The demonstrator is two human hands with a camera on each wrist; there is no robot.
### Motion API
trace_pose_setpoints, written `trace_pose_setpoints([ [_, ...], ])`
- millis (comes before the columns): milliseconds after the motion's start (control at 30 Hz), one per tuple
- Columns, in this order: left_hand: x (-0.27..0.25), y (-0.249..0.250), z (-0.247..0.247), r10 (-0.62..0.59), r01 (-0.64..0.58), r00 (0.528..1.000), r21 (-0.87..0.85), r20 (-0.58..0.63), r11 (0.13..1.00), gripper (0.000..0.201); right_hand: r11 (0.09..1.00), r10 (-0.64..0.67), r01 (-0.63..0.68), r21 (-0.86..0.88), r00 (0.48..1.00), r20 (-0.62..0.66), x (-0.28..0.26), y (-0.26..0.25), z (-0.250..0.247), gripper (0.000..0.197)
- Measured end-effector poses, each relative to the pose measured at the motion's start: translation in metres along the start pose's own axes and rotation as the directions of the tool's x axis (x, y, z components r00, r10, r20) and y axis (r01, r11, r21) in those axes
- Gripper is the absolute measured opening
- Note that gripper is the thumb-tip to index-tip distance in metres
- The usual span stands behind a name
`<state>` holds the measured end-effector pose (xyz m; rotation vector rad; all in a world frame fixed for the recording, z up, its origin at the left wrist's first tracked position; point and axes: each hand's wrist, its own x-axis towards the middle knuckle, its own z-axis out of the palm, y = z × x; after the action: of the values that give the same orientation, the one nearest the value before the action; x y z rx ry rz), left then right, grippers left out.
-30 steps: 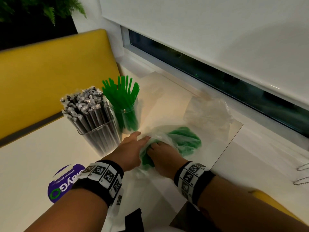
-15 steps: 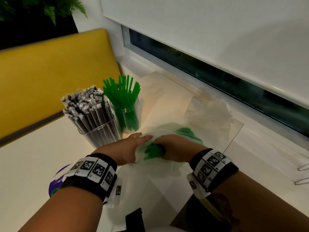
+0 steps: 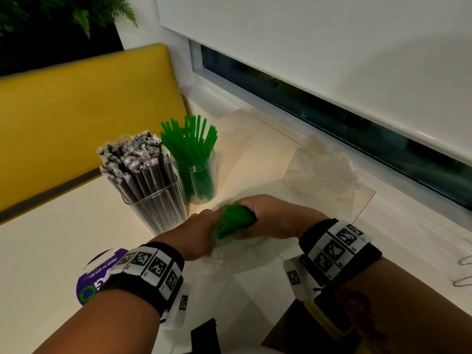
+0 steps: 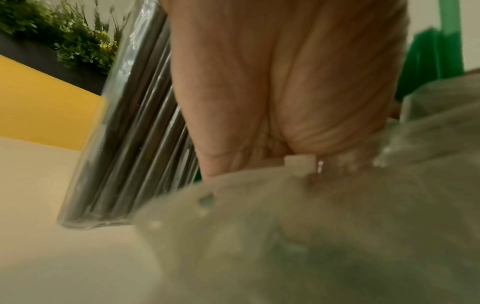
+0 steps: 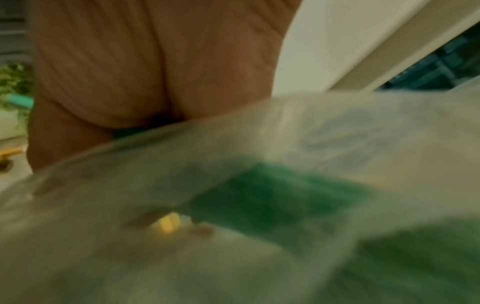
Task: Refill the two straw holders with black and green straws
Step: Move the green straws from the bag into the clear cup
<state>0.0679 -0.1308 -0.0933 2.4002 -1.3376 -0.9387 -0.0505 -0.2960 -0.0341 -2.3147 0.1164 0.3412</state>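
A bundle of loose green straws sticks out of a clear plastic bag lying on the white table. My right hand grips the bundle, lifting its end out of the bag's mouth. Beside it, my left hand holds the bag down at its edge, its fingertips hidden. Behind the hands stand two clear holders: one packed with wrapped black straws, and a jar partly filled with green straws. In the right wrist view the green straws show blurred through the bag.
An empty crumpled plastic bag lies at the table's far right corner by the window sill. A purple round sticker is under my left wrist. A yellow bench back rises behind the holders.
My right hand has closed round the green straws and drawn them up and left out of the bag. My left hand has slid onto the bag's edge.
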Motion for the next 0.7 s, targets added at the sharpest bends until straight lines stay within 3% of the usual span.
trace_pose_setpoints([
  [100,-0.003,0.004,0.003,-0.057,0.057,0.998,0.061,-0.003,0.997,0.102,0.962,0.0,0.053,0.267,0.981,-0.194,-0.008,-0.007,-0.012,0.023],
  [167,-0.005,0.008,0.005,-0.074,0.076,0.997,0.098,-0.024,0.992,0.108,0.954,-0.004,0.097,0.285,0.951,-0.31,-0.012,-0.018,-0.018,0.031],
  [233,-0.004,0.012,0.007,-0.051,0.058,0.997,0.138,-0.054,0.989,0.109,0.945,-0.003,0.14,0.295,0.906,-0.423,-0.017,-0.03,-0.023,0.021],
  [267,-0.002,0.013,0.009,-0.045,0.055,0.997,0.156,-0.065,0.986,0.108,0.927,0.011,0.17,0.334,0.878,-0.479,-0.021,-0.036,-0.027,0.01],
  [367,0.001,0.02,0.01,-0.055,0.065,0.996,0.158,-0.066,0.985,0.106,0.861,0.11,0.242,0.448,0.771,-0.627,-0.023,-0.039,-0.038,0.02],
  [433,0.0,0.021,0.007,-0.067,0.069,0.998,0.123,-0.016,0.99,0.102,0.741,0.191,0.378,0.554,0.673,-0.715,-0.021,-0.041,-0.049,0.011],
  [500,-0.003,0.019,0.0,-0.042,0.042,0.999,-0.009,0.002,0.999,0.085,0.603,0.246,0.525,0.601,0.594,-0.766,-0.017,-0.042,-0.062,0.01],
  [533,-0.004,0.018,-0.002,-0.021,0.015,0.998,-0.109,-0.054,0.994,0.071,0.576,0.247,0.563,0.592,0.571,-0.783,-0.014,-0.043,-0.068,0.011],
  [567,-0.004,0.017,-0.004,-0.019,-0.018,0.986,-0.22,-0.167,0.975,0.056,0.562,0.238,0.59,0.58,0.556,-0.796,-0.012,-0.043,-0.075,0.011],
  [633,0.0,0.018,0.0,-0.161,-0.071,0.885,-0.469,-0.437,0.88,0.044,0.525,0.222,0.638,0.564,0.536,-0.814,-0.008,-0.046,-0.088,0.012],
  [700,0.007,0.027,0.002,-0.385,-0.115,0.767,-0.7,-0.513,0.705,0.077,0.505,0.233,0.675,0.538,0.494,-0.838,0.0,-0.053,-0.101,0.013],
])
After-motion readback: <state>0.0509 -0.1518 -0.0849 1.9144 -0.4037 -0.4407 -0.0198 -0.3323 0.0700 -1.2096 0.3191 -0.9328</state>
